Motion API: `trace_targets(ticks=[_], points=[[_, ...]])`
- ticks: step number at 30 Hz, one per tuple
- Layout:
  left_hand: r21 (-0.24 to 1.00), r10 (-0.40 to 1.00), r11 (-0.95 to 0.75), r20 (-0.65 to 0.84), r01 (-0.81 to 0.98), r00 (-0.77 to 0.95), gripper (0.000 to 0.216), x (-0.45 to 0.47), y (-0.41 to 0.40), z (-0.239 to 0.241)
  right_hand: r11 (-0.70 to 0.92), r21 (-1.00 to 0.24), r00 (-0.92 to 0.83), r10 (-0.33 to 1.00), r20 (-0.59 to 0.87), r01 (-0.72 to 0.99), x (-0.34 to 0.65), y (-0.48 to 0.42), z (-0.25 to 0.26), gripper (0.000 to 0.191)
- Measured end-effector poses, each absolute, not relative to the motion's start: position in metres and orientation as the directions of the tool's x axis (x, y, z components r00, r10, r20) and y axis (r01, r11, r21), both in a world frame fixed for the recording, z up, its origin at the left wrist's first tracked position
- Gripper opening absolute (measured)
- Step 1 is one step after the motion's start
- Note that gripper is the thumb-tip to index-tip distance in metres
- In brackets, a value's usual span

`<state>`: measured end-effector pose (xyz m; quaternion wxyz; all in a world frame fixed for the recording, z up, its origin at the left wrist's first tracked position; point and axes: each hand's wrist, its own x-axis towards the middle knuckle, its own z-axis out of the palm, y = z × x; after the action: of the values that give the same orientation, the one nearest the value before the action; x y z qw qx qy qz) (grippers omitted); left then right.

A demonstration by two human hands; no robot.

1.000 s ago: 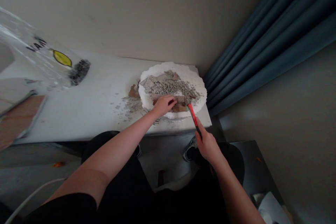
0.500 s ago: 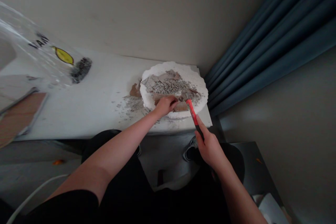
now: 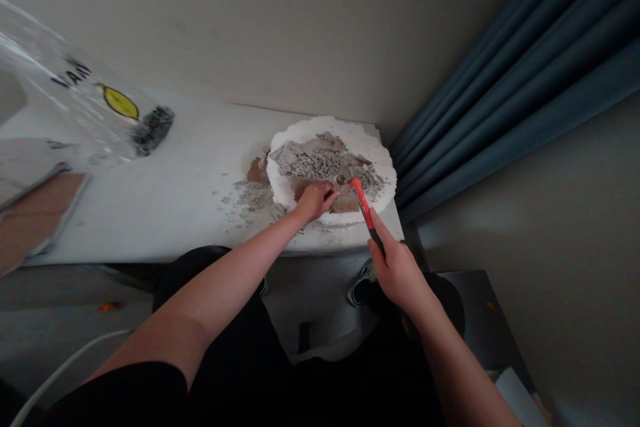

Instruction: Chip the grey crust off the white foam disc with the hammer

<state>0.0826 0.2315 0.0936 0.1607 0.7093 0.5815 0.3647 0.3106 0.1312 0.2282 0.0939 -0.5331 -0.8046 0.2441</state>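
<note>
A round white foam slab [image 3: 373, 149] lies at the right end of a white table [image 3: 175, 200]. Broken grey and brown tile pieces [image 3: 320, 159] are heaped on it. My left hand [image 3: 315, 200] rests on a brown tile piece [image 3: 350, 201] at the slab's near edge, fingers curled on it. My right hand [image 3: 397, 270] grips the black end of a small red-handled hammer [image 3: 361, 201], whose head points at the rubble just right of my left fingers.
Grey crumbs [image 3: 250, 199] and a brown shard [image 3: 257, 170] lie left of the slab. A clear plastic bag with a yellow label [image 3: 100, 113] sits at the table's far left, above a brown tile [image 3: 35, 213]. Blue curtains [image 3: 510, 73] hang on the right. My shoes [image 3: 363, 283] show below the table.
The hammer head has lifted and shifted slightly left and away over the rubble. My left hand stays on the brown piece, almost unmoved.
</note>
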Motion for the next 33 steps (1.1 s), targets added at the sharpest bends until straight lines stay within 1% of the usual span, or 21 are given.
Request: trace_targets(ticks=[6,11,15,19,24,27,29,33], points=[[0.648,0.939,-0.283,0.336,0.707,0.069,0.025,0.0832,0.2307,0.0933,0.33,-0.469,-0.417,0.904,-0.092,0.819,0.3091,0.1303,0.2293,0.063],[0.653,0.937,-0.291,0.343,0.699,0.069,0.022,0.0838,0.2306,0.0922,0.335,-0.442,-0.42,0.901,-0.107,0.832,0.3084,0.1312,0.2297,0.063],[0.653,0.947,-0.262,0.317,0.711,0.058,0.023,0.084,0.2308,0.0919,0.344,-0.435,-0.414,0.907,-0.074,0.832,0.3085,0.1312,0.2296,0.065],[0.665,0.943,-0.278,0.325,0.693,0.067,0.021,0.0833,0.2307,0.0913,0.349,-0.418,-0.422,0.902,-0.094,0.839,0.3091,0.129,0.2292,0.063],[0.658,0.938,-0.293,0.337,0.693,0.077,0.023,0.0834,0.229,0.0934,0.355,-0.412,-0.41,0.911,-0.051,0.839,0.3095,0.1271,0.2316,0.065],[0.663,0.943,-0.289,0.323,0.691,0.084,0.022,0.0837,0.2286,0.0945,0.355,-0.398,-0.423,0.901,-0.098,0.846,0.3082,0.1285,0.2294,0.064],[0.663,0.945,-0.288,0.315,0.691,0.091,0.02,0.0837,0.2286,0.0941,0.345,-0.41,-0.422,0.9,-0.111,0.844,0.3076,0.1295,0.2293,0.065],[0.634,0.94,-0.296,0.327,0.714,0.099,0.021,0.0837,0.2289,0.092,0.327,-0.454,-0.392,0.918,-0.055,0.829,0.3087,0.1291,0.2322,0.066]])
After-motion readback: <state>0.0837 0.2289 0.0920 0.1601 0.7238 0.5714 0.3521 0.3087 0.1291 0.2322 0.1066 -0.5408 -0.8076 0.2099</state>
